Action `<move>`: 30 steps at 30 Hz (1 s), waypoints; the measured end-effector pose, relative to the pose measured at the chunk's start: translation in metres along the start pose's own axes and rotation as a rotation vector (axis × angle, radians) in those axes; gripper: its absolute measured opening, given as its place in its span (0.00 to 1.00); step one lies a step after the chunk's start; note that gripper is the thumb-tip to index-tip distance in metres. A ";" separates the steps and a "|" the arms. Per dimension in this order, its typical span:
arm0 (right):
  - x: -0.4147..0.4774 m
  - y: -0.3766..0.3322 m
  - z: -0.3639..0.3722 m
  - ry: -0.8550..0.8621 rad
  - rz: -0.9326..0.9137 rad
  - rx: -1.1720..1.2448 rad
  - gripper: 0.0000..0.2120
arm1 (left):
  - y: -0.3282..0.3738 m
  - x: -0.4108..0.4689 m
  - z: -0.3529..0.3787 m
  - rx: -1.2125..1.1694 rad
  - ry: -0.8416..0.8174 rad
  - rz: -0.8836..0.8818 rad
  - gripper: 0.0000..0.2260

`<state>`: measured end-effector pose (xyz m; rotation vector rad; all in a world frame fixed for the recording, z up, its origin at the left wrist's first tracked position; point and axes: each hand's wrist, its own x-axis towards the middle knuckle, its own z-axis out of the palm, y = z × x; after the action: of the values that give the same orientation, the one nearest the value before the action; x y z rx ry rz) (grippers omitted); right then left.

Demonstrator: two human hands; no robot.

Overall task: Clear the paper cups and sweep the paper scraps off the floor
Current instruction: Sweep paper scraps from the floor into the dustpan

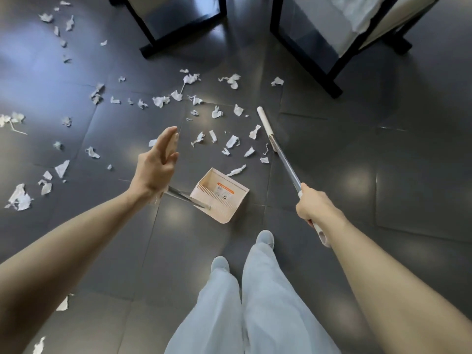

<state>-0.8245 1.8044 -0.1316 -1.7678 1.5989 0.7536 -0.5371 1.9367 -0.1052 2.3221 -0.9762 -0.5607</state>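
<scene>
**Scraps everywhere**

Head cam: the left hand [158, 164] has a wide grip, fingers straight, above the beige plastic dustpan [222, 198] with comb teeth and an orange label I can't read. The right hand [315, 209] grips a metal pole [283, 154]. Crumpled white paper scraps [232, 141] litter the glossy dark floor [383, 175].

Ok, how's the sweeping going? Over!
Left hand open, by the dustpan handle. Right hand grips broom. Paper scraps all over floor, none seen in dustpan. Chair legs just beyond the mess.
</scene>
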 end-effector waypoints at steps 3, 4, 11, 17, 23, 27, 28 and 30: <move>0.011 -0.013 -0.003 -0.077 -0.052 -0.055 0.24 | 0.004 0.018 0.007 -0.031 0.026 0.006 0.24; 0.013 -0.018 -0.004 -0.112 -0.076 -0.088 0.26 | 0.004 0.021 0.010 -0.039 0.034 -0.003 0.24; -0.014 -0.032 -0.006 -0.326 -0.145 -0.205 0.37 | 0.003 0.044 0.009 -0.090 0.053 -0.058 0.25; -0.034 -0.033 -0.023 -0.334 -0.097 0.017 0.40 | 0.006 0.037 0.003 -0.162 0.010 -0.052 0.25; -0.007 -0.059 -0.042 -0.158 -0.095 0.136 0.40 | 0.005 0.044 -0.002 -0.190 0.059 -0.083 0.25; 0.021 -0.080 -0.067 -0.051 -0.107 0.010 0.34 | 0.005 0.062 -0.005 -0.196 0.106 -0.112 0.25; 0.029 -0.084 -0.074 -0.025 -0.107 -0.032 0.32 | 0.008 0.068 -0.004 -0.200 0.123 -0.123 0.25; 0.046 -0.089 -0.086 0.002 -0.103 -0.079 0.28 | 0.013 0.077 -0.001 -0.208 0.153 -0.158 0.24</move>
<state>-0.7309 1.7148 -0.1054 -1.8921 1.4852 0.7761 -0.4932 1.8723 -0.1086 2.2284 -0.6368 -0.5124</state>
